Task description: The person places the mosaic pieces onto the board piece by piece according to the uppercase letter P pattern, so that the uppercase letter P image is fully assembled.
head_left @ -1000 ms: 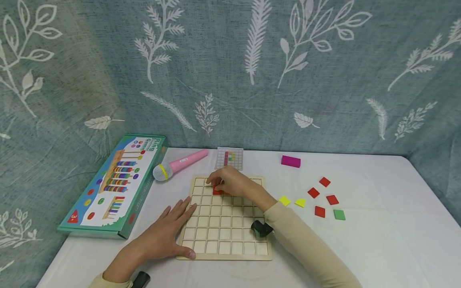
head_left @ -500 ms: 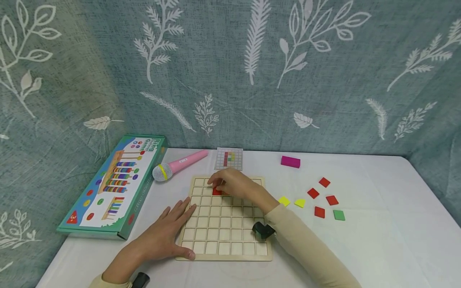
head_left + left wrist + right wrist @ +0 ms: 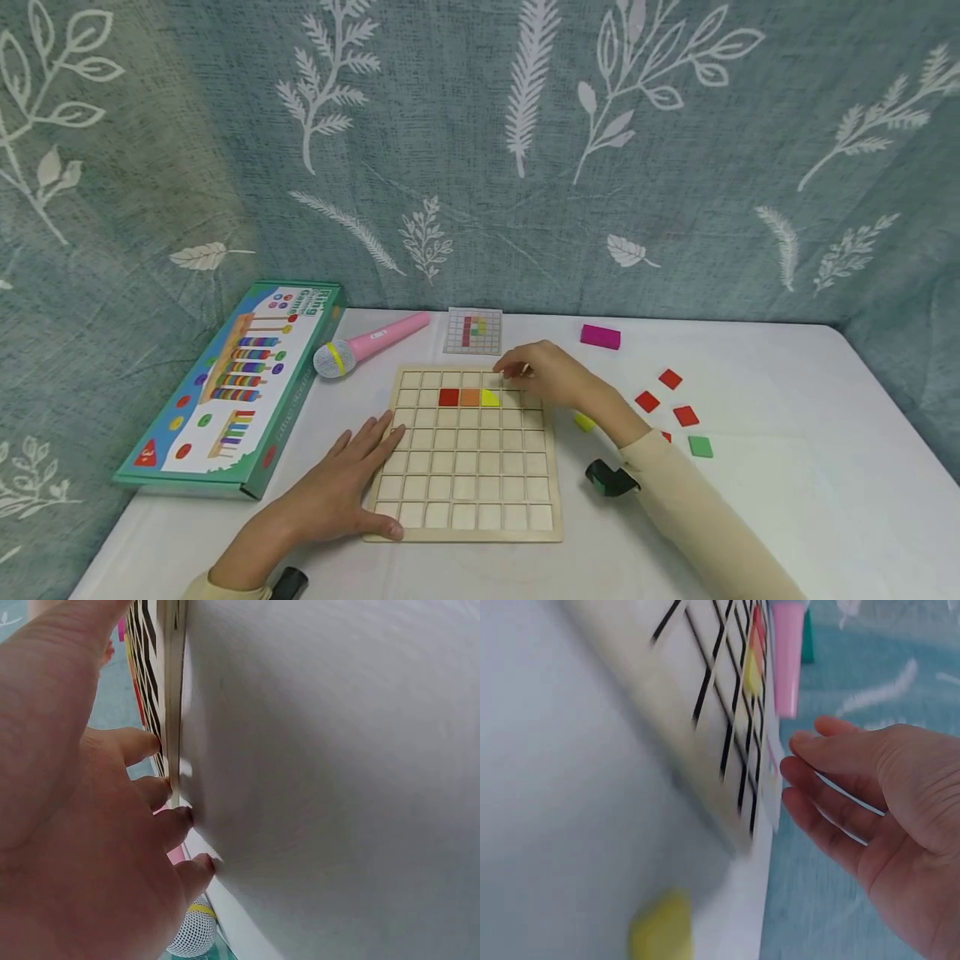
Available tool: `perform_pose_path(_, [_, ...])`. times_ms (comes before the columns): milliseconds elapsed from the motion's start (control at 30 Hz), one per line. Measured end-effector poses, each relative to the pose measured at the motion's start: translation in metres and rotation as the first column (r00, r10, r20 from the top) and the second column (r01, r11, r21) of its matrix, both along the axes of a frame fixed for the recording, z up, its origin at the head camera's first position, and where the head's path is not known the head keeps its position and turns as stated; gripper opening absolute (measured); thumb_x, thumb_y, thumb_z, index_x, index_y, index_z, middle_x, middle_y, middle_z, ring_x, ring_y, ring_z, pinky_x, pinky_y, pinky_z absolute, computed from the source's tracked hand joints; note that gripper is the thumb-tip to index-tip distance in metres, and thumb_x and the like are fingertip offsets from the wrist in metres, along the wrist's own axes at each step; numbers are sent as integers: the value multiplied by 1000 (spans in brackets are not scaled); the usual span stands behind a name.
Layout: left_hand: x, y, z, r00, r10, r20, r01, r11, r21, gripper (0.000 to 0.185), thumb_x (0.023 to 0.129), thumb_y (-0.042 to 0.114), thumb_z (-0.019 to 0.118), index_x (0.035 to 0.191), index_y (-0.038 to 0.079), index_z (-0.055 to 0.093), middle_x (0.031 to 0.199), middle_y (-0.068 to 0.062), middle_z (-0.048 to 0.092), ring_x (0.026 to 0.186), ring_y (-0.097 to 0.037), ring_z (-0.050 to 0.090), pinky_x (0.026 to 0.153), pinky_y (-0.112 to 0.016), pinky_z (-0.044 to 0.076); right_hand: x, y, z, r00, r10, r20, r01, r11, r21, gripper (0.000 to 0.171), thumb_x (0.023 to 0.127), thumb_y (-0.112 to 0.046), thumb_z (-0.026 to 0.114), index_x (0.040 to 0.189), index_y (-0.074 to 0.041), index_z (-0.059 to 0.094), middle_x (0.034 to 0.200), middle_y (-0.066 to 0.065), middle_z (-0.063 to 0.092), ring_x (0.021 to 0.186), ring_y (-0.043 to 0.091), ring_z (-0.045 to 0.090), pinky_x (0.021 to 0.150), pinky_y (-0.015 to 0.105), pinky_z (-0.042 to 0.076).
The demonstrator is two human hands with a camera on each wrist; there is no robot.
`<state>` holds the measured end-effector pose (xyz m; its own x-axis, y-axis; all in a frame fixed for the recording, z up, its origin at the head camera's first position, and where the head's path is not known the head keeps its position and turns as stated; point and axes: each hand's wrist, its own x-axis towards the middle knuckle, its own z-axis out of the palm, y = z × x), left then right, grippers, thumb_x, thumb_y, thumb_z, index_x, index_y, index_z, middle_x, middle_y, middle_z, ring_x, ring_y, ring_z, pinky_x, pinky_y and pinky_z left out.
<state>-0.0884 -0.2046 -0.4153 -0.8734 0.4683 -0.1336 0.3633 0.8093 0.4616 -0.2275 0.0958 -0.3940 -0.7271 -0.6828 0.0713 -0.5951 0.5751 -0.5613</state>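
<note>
A wooden grid board lies on the white table. In its second row from the far side sit a red square tile, an orange tile and a yellow piece, side by side. My left hand rests at the board's left edge with fingers spread, thumb on the near left corner. Over the board's far right part is my right hand. Its fingers are loosely bent and hold nothing, as the right wrist view shows. Another yellow piece lies right of the board, partly behind the right forearm.
Several red tiles and a green tile lie to the right. Behind the board are a printed pattern card, a pink toy microphone and a magenta block. A green game box stands at the left.
My right hand has left the red tile and moved right across the board, uncovering the orange and yellow pieces beside it. The left hand stays where it was.
</note>
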Motion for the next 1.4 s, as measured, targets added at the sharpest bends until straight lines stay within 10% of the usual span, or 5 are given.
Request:
perform_pose_path(533, [0, -3, -5, 1000, 7, 26, -7, 1000, -4, 114, 58, 67, 65, 146, 15, 15, 152, -6, 3, 138, -28, 3, 109, -48, 4, 2, 121, -3, 973, -224, -49, 222, 974, -41, 27, 80, 2, 64, 107, 1, 63, 101, 12, 65, 89, 22, 60, 77, 37, 52])
perform_pose_path(933, [4, -1, -5, 1000, 11, 24, -11, 1000, 0, 114, 58, 66, 66, 146, 14, 15, 152, -6, 3, 138, -29, 3, 109, -49, 4, 16, 175, -12, 868, -494, -53, 497, 864, 77, 31, 82, -2, 62, 113, -1, 61, 111, 19, 59, 95, 34, 56, 77, 45, 51])
perform_pose_path(1200, [5, -3, -4, 1000, 3, 22, -3, 1000, 4, 114, 58, 66, 66, 146, 14, 15, 152, -7, 4, 138, -30, 4, 109, -49, 4, 27, 185, -20, 835, -545, -71, 549, 833, 69, 37, 80, -3, 64, 116, 2, 57, 103, 20, 62, 95, 33, 56, 81, 48, 49])
perform_pose_path(1400, [5, -5, -5, 1000, -7, 11, 7, 1000, 5, 114, 58, 66, 67, 146, 13, 16, 152, -7, 4, 138, -29, 4, 109, -49, 5, 32, 186, -21, 856, -510, -86, 513, 858, 25, 34, 78, 2, 65, 111, 2, 60, 98, 17, 64, 89, 30, 58, 78, 46, 51])
